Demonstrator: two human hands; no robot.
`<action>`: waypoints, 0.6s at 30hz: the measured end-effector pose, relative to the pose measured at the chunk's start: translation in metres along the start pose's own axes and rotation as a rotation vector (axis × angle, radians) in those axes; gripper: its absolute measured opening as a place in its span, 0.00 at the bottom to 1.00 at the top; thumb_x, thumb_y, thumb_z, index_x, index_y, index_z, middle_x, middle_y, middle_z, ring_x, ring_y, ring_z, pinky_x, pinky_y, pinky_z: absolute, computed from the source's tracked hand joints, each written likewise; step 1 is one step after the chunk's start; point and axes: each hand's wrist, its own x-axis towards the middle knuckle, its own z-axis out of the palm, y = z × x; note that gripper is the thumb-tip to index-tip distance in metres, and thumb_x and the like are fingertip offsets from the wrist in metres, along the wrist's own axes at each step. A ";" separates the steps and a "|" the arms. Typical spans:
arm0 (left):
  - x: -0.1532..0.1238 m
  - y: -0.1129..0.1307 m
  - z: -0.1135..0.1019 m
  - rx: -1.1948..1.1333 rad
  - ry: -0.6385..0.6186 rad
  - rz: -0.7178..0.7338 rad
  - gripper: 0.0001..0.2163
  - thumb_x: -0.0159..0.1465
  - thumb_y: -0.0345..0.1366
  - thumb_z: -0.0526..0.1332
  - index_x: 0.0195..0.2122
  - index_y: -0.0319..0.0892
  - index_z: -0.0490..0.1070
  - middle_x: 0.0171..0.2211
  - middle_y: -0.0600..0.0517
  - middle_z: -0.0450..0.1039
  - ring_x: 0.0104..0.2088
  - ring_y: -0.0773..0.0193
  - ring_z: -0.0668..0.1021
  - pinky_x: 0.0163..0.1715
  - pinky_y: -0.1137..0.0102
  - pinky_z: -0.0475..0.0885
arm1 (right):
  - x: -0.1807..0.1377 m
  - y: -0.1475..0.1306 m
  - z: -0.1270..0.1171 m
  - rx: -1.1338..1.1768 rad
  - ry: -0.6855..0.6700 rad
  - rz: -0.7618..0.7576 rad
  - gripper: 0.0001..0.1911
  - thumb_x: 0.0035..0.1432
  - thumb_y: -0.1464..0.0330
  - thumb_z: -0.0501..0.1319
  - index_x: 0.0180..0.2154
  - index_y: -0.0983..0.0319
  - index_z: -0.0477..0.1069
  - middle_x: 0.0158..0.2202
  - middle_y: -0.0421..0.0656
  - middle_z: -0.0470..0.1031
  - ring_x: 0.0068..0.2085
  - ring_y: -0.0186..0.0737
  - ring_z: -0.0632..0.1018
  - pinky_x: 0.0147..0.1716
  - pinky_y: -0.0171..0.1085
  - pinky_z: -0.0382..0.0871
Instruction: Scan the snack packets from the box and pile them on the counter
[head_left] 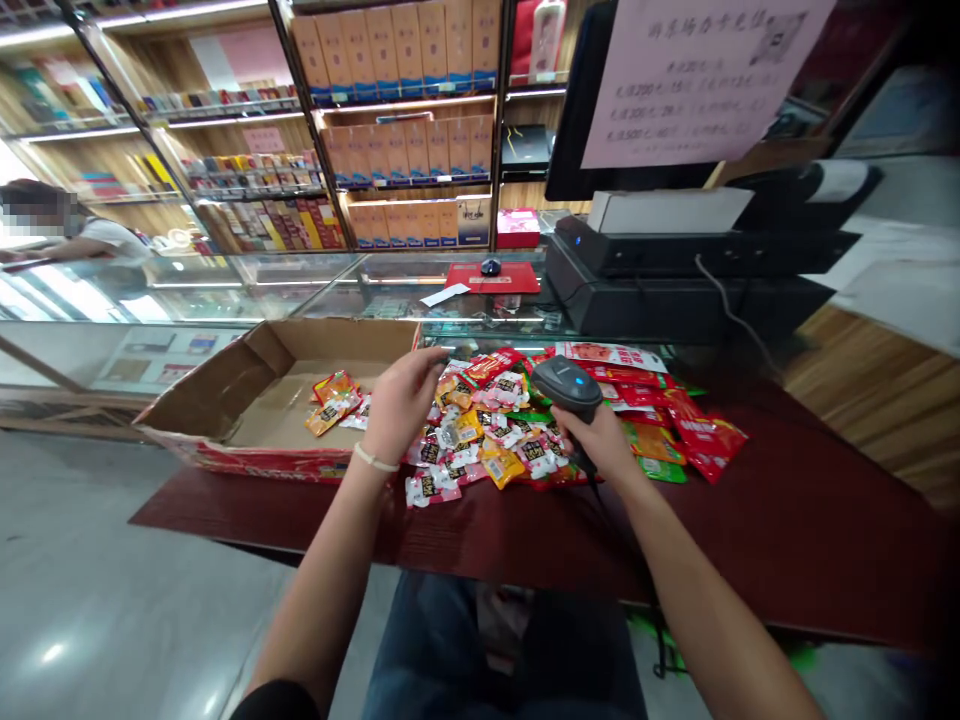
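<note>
A black barcode scanner (568,386) with a blue light on its head is gripped in my right hand (604,440), held over a pile of small snack packets (502,425). Red, orange, white and pink wrappers overlap in the pile. My left hand (399,400), with a pale band at the wrist, hovers between the pile and an open cardboard box (202,400). Its fingers are curled together, and whatever they may hold is hidden. Inside the box lie a few orange packets (332,402). Larger red packets (705,435) lie to the right of the scanner.
All this rests on a dark red counter (795,520). Behind stand a glass display case (330,300), a red mat (517,278) with a mouse (490,267), and a black cash drawer (675,305) beneath a monitor (559,165). Another person (112,240) is at far left.
</note>
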 end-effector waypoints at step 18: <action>-0.017 -0.012 0.140 0.084 -0.356 0.221 0.12 0.68 0.33 0.56 0.51 0.44 0.73 0.50 0.47 0.77 0.47 0.59 0.79 0.47 0.67 0.73 | 0.006 0.006 -0.014 -0.016 0.074 0.004 0.18 0.55 0.53 0.66 0.24 0.59 0.67 0.14 0.37 0.66 0.15 0.33 0.66 0.16 0.34 0.62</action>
